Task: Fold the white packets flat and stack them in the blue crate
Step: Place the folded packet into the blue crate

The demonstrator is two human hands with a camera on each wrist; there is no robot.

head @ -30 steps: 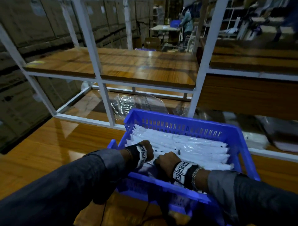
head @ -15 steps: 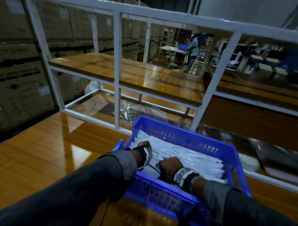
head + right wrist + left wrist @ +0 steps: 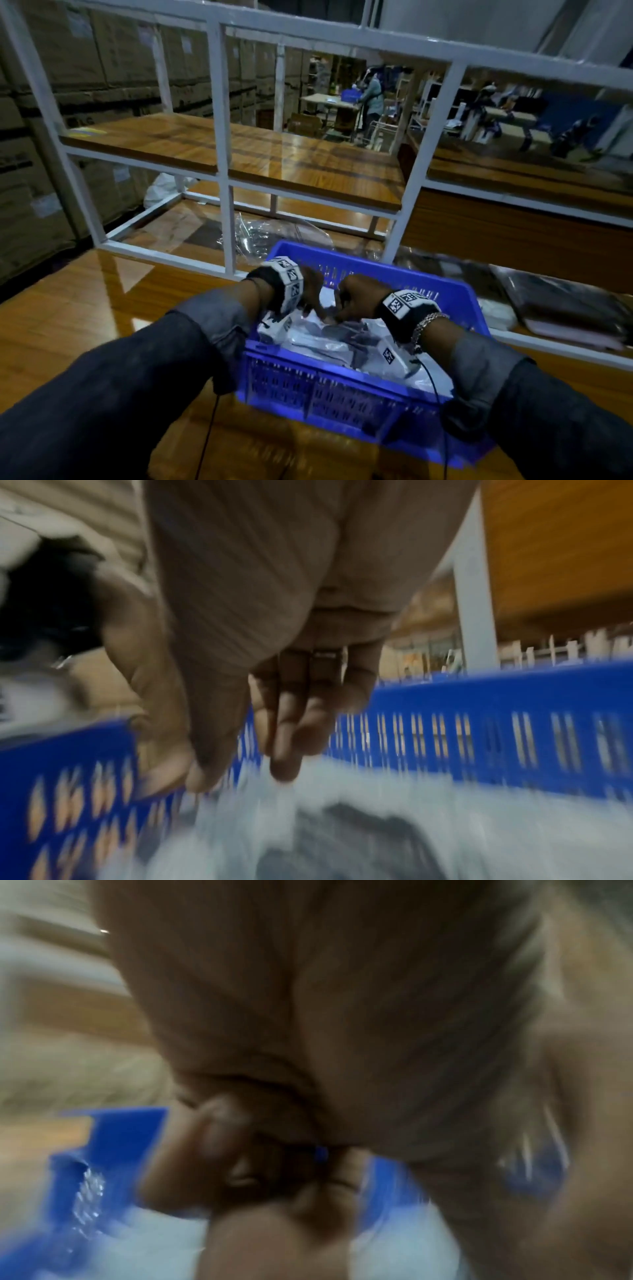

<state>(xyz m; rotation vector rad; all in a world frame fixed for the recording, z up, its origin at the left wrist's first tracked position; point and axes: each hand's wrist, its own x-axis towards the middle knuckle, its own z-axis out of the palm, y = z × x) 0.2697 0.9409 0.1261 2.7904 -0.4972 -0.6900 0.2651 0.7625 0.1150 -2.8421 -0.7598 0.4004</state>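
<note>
Crate: the blue crate [image 3: 346, 390] sits at lower centre of the head view on the glossy wooden table [image 3: 85, 325], your two forearms reaching over its near rim.
Packets: the white packets [image 3: 329, 337] lie inside the crate, rumpled in clear film, beneath both your hands.
Left hand: your left hand [image 3: 310, 291] hovers over the crate's left half, fingers curled downward toward the top packet; too blurred in the wrist view, so you cannot tell if it grips anything.
Right hand: your right hand [image 3: 358, 296] sits just beside the left, near centre frame; in the right wrist view its fingers [image 3: 291, 723] hang fairly straight, tips at the packet film, thumb alongside. Grip unclear.
Behind: a white metal frame [image 3: 222, 144] with a wooden shelf fills the upper half.
</note>
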